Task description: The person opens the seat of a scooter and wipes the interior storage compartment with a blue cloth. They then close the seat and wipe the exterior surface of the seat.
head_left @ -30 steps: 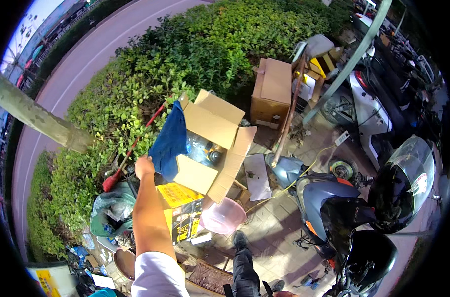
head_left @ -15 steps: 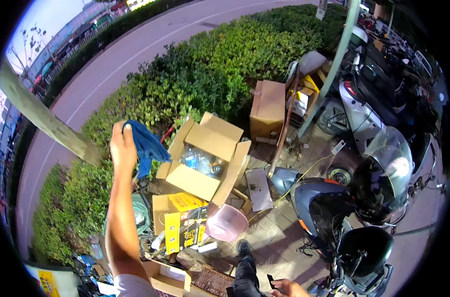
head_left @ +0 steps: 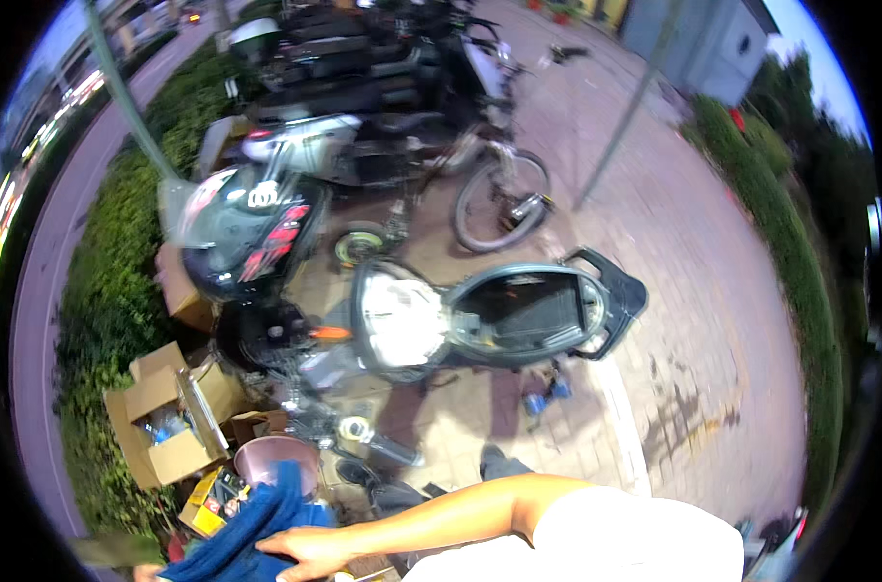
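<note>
A bunched blue cloth [head_left: 256,529] hangs at the lower left, stretched between my two hands. My right hand [head_left: 310,551] reaches across from the right, its fingers closed on the cloth's near side. Only a small part of my left hand [head_left: 148,573] shows at the lower edge, gripping the cloth's left end. Just beyond the cloth stands a pink basin [head_left: 256,451], partly covered by it. A yellow and black box [head_left: 204,502] sits beside the basin.
An opened cardboard box [head_left: 135,436] with plastic bottles stands by the hedge [head_left: 92,339]. In the middle is an electric scooter with its seat compartment [head_left: 528,315] uncovered. A black helmet [head_left: 237,242], a bicycle [head_left: 504,199] and parked scooters [head_left: 353,78] lie beyond.
The view has swung to the right. The blue cloth has come down from the raised left hand to the lower left, and my right hand has moved across onto it.
</note>
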The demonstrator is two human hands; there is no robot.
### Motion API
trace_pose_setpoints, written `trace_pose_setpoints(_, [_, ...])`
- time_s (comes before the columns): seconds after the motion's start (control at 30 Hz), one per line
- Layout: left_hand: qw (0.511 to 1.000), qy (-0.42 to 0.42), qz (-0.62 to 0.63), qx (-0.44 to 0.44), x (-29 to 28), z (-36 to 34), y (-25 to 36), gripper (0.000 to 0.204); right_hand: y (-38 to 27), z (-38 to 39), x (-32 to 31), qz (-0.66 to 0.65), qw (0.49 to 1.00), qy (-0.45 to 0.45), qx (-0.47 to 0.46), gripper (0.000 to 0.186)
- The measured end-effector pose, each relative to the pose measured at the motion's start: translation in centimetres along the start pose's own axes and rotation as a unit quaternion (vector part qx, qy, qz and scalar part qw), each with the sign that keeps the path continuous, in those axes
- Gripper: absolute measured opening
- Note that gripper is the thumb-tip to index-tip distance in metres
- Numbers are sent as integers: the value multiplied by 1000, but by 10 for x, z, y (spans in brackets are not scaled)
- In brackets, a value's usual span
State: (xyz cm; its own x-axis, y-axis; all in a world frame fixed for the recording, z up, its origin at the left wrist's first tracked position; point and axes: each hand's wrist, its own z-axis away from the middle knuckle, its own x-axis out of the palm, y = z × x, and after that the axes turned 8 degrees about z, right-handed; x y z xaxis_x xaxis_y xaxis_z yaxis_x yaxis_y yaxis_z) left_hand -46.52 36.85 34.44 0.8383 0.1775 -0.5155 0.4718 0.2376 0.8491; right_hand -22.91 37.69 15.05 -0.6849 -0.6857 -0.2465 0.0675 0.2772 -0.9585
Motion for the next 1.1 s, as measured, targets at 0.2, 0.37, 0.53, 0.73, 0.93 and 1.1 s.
trace_pose_setpoints(0.2, [989, -133, -16, -59, 199, 149, 50, 17, 24, 140, 36, -710, 678, 34, 189, 38])
trace_pose_setpoints(0.37, [875, -444, 133, -142, 305, 226, 33, 16, 49, 285, 7, -794, 480, 332, 173, 30])
trace_pose_setpoints(0.53, [727, -683, 72, -7, 372, 229, 37, 20, 39, 392, -53, -607, 540, 539, 223, 33])
trace_pose_setpoints(0.73, [945, -262, 194, 15, 416, 171, -37, 21, -20, 520, -164, -259, 622, 734, 86, 41])
trace_pose_setpoints(0.93, [962, 97, 188, -173, 403, 72, -107, 45, 81, 606, -315, 417, 710, 415, 388, 34])
trace_pose_setpoints(1.1, [981, 132, 76, -121, 426, 16, -84, 43, 159, 584, -382, 629, 664, 85, 396, 39])
